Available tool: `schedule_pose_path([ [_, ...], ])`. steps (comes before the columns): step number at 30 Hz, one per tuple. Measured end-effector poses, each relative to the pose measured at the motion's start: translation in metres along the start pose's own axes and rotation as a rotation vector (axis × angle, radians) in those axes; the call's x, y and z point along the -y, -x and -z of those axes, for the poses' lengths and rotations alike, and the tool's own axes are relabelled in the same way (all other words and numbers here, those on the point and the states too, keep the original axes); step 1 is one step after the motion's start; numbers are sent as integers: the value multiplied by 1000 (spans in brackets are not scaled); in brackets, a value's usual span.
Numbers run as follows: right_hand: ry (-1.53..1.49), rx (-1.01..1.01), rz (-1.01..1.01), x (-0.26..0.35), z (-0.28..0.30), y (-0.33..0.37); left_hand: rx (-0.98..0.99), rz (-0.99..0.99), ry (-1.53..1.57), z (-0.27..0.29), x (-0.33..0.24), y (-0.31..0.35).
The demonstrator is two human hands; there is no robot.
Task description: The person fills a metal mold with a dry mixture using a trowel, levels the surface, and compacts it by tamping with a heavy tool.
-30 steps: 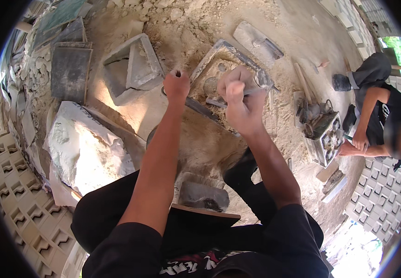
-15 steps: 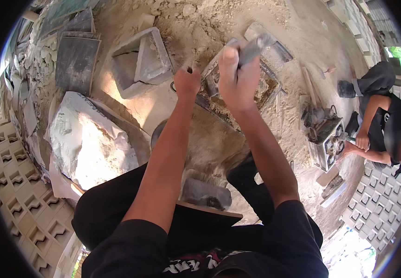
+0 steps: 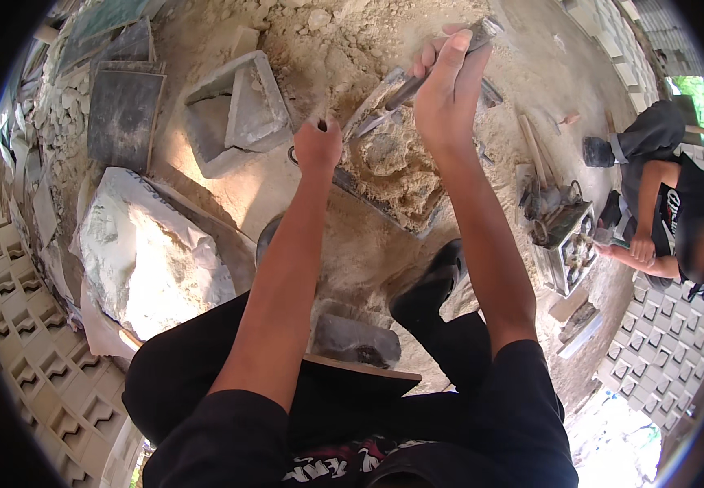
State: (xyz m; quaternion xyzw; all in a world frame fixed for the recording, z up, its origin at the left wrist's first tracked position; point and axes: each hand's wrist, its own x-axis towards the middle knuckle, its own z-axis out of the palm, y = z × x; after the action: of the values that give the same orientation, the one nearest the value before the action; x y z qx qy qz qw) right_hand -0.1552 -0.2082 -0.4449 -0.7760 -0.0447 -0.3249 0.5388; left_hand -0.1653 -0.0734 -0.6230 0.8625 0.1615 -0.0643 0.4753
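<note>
My right hand [image 3: 450,102] is raised over the right part of a sand-filled moulding frame [image 3: 366,106], closed around a dark grey metal bar [image 3: 405,93]. The bar slants from low left to a broader end at upper right. At the frame's left corner my left hand [image 3: 319,145] is clenched. A small metal ring [image 3: 292,154] shows beside it, but what the fingers hold is hidden. Lumpy tan sand [image 3: 397,167] fills the frame, with an uneven, hollowed surface. A thin light blade-like piece [image 3: 374,124] lies at the frame's far left side.
A grey hollow box [image 3: 275,114] stands left, near dark boards [image 3: 124,118]. A pale sack [image 3: 144,252] lies nearer. A grey block [image 3: 356,340] rests between my legs. At right another person [image 3: 653,207] works at a second metal frame [image 3: 568,252]. Patterned blocks are stacked at both sides.
My right hand has moved up and to the right with the bar, uncovering more of the sand. My left hand stays at the frame's corner. The view has shifted slightly.
</note>
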Motion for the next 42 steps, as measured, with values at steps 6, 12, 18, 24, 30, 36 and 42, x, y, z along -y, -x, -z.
schedule_pose_path([
  [6, 76, 71, 17, 11, 13, 1, 22, 26, 19, 4, -1, 2],
  [12, 278, 33, -1, 16, 26, -9, 49, 45, 9, 9, -7, 6],
  [18, 369, 41, 25, 5, 39, -7, 18, 23, -22, 7, -5, 5],
  [24, 302, 28, -4, 6, 56, 10, 17, 8, -54, 4, -2, 5],
  [30, 320, -144, -55, 12, 69, 18, 33, 25, -47, 1, 6, 2],
  [36, -48, -274, -21, 9, 65, 22, 31, 50, -19, 5, -4, 6],
  [42, -36, -336, -135, 14, 67, 13, 55, 36, -24, 10, -3, 7],
])
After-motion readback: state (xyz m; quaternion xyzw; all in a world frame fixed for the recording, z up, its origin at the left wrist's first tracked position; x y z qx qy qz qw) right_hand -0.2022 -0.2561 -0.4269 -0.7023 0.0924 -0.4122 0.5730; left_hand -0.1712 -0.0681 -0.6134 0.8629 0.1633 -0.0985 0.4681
